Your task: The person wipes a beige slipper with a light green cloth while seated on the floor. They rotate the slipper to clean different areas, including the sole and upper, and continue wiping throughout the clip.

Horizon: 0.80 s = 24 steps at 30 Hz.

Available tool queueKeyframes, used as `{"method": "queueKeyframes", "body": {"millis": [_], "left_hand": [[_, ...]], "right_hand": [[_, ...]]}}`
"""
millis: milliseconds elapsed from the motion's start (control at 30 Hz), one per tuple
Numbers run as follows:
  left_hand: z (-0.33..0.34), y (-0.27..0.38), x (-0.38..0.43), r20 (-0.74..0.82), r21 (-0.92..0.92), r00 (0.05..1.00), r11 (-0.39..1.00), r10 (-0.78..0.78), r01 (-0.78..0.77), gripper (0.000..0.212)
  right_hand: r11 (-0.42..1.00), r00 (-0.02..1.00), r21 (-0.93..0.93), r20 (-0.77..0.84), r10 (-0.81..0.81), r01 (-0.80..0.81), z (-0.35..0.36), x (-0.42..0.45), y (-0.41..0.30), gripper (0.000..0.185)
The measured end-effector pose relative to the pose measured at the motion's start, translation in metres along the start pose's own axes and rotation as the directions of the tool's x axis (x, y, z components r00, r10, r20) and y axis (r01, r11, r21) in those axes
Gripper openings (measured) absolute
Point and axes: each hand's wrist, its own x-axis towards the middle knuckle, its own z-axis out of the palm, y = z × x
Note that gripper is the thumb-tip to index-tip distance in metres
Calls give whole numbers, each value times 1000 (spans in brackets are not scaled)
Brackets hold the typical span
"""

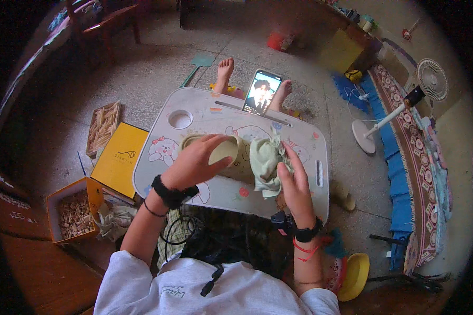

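Observation:
A small lap table (216, 197) with cartoon prints stands before me over outstretched legs. My left hand (201, 159) is spread over a beige container (242, 151), thumb and fingers apart; whether it touches the rim cannot be told. The container's open mouth shows between thumb and fingers, and the hand hides part of its near side. Just right of it, a crumpled pale green cloth (265, 161) with stringy ends is pinched along its right side by my right hand (297, 181). A lit phone (262, 92) leans upright in the table's far slot.
To the left are a yellow box lid (120, 159), a tray of wooden sticks (103, 126) and an open box of small wooden pieces (75, 216). A green fly swatter (201, 61) lies beyond the table. At right stand a white fan (378, 124) and a yellow basin (354, 275).

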Motion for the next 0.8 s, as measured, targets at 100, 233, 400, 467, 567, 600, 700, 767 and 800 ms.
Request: {"method": "queueKeyframes", "body": {"millis": [100, 233, 400, 467, 567, 600, 700, 767, 800], "left_hand": [[2, 47, -14, -108, -518, 991, 855, -81, 13, 60], [5, 70, -19, -119, -373, 992, 925, 34, -77, 67], [3, 53, -12, -154, -344, 987, 934, 43, -94, 49], [4, 49, -14, -150, -448, 988, 893, -34, -38, 38], [5, 47, -16, -147, -541, 980, 840, -138, 37, 34], [5, 47, -16, -177, -559, 978, 829, -111, -7, 30], [4, 44, -16, -149, -708, 961, 704, -234, 62, 30], [1, 40, -16, -104, -812, 957, 579, -272, 77, 32], [0, 38, -18, -77, -860, 952, 503, -297, 87, 31]], "right_hand": [[955, 996, 295, 85, 1, -26, 8, -8, -19, 57], [957, 1000, 289, -6, -26, 27, 20, -17, -30, 55], [948, 980, 313, -164, 112, -56, 12, -20, -19, 25], [969, 973, 246, -220, 68, -12, 8, -17, -11, 22], [979, 962, 201, -271, 37, 19, 7, -16, -7, 21], [982, 959, 186, -284, 27, 28, 7, -17, -7, 20], [968, 939, 240, -343, 12, 75, 6, -21, -9, 18], [939, 960, 344, -257, 114, -20, 1, -24, -11, 19], [927, 966, 374, -224, 131, -39, -2, -25, -12, 20]]}}
